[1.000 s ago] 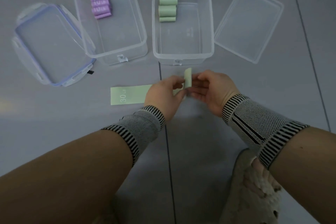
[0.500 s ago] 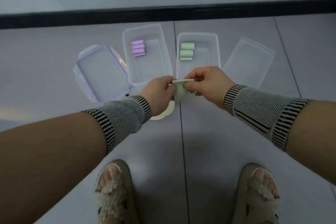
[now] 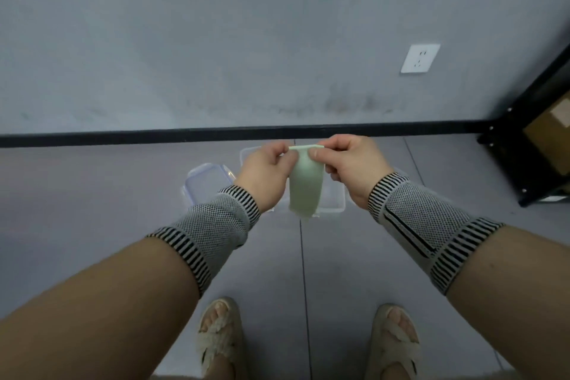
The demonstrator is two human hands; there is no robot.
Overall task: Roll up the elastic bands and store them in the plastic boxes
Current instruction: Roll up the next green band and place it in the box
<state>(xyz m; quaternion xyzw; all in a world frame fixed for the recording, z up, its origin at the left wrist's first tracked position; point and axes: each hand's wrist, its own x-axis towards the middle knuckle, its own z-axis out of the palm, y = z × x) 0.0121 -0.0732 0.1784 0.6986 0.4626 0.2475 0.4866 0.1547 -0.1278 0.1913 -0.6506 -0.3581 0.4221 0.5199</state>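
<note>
Two hands, left (image 3: 267, 170) and right (image 3: 350, 166), are pinching one green band (image 3: 305, 187); two boxes (image 3: 334, 199) and one lid (image 3: 205, 180) are showing below the fingers.

— Can any text, label or number be read?

— None can be made out. The pale green elastic band (image 3: 305, 185), hanging at about twelve o'clock from the feet, shows a plain face with no print to be seen.

— And the wall socket (image 3: 420, 58) at two o'clock?

— Only slots are seen on it; no lettering can be read.
</note>
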